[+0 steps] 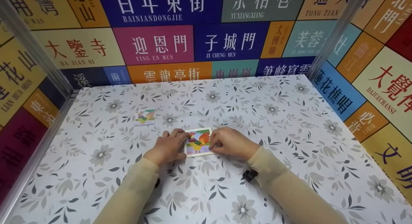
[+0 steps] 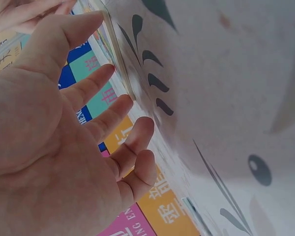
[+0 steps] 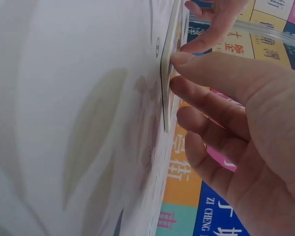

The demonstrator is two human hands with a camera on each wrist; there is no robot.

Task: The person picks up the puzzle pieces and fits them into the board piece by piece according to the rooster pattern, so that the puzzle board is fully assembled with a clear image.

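A small picture board (image 1: 198, 142) with a pale rim lies flat on the table in the head view. A colourful bird, like a rooster, is printed on it. My left hand (image 1: 168, 147) is at its left side, fingertips at the upper left and thumb near the lower left corner. In the left wrist view its fingers are spread and loosely bent, thumb at the rim. My right hand (image 1: 232, 143) is at the right side. In the right wrist view its thumb and index fingertip (image 3: 178, 84) touch the board's face, slightly apart, the other fingers loosely bent.
A card (image 1: 145, 117) with a similar bird picture lies on the table, left of and behind the board. The white table covering (image 1: 244, 179) has grey flowers and leaves. Colourful sign panels (image 1: 154, 45) stand behind and at both sides, with clear corner posts.
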